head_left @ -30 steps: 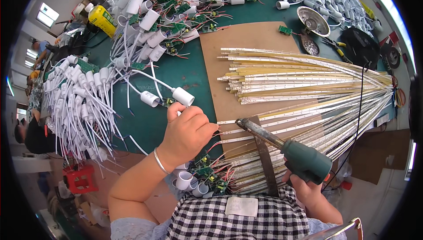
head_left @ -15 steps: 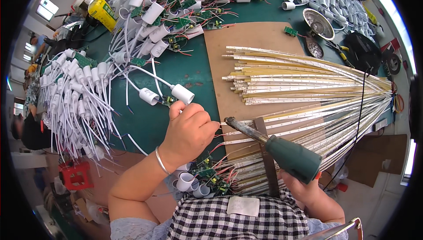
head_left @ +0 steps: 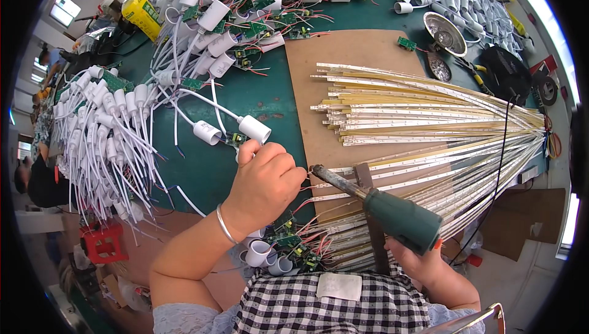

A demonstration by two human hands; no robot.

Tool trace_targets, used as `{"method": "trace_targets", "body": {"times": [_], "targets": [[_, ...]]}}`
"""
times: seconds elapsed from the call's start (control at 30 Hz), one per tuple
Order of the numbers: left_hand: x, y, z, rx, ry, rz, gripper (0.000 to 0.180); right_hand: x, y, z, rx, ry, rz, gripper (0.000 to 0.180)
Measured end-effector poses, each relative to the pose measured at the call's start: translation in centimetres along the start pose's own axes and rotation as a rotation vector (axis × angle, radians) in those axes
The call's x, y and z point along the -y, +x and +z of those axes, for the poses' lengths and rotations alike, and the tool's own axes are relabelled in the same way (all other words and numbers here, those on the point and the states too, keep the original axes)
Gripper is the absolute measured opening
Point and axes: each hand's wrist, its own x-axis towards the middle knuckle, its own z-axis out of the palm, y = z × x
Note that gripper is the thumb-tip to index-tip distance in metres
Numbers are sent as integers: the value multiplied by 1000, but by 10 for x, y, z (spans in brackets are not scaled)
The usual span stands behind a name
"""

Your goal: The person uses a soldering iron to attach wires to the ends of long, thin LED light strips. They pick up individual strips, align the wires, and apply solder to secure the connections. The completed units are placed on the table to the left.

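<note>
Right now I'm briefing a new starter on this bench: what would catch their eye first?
The fan of long LED strips spreading across the brown board at right. Next, the green-handled soldering iron in the right hand, its tip by the left hand. White capped cables crowd the left.

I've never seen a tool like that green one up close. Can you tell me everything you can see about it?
The soldering iron has a thick, dark green handle that looks like plastic and a long, dull grey metal shaft ending in a tip near the left hand. It lies tilted, tip pointing up-left over the brown board, at the near ends of the fanned light strips. The right hand holds the handle from below. Whether the tip touches a strip cannot be told.
</note>
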Motion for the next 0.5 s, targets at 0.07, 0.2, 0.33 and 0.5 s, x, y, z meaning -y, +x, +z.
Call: {"method": "trace_targets", "body": {"times": [0.07,0.2,0.33,0.5], "targets": [[0,0,0,2,-5,-2,16,-1,0,0,4,-2,1,21],[0,0,0,1,-16,-3,17,0,0,1,5,2,-3,21],[0,0,0,-2,-19,0,17,-3,-3,1,-4,0,-2,20],[-1,1,0,5,-11,3,18,-2,-4,1,-37,6,-6,20]]}}
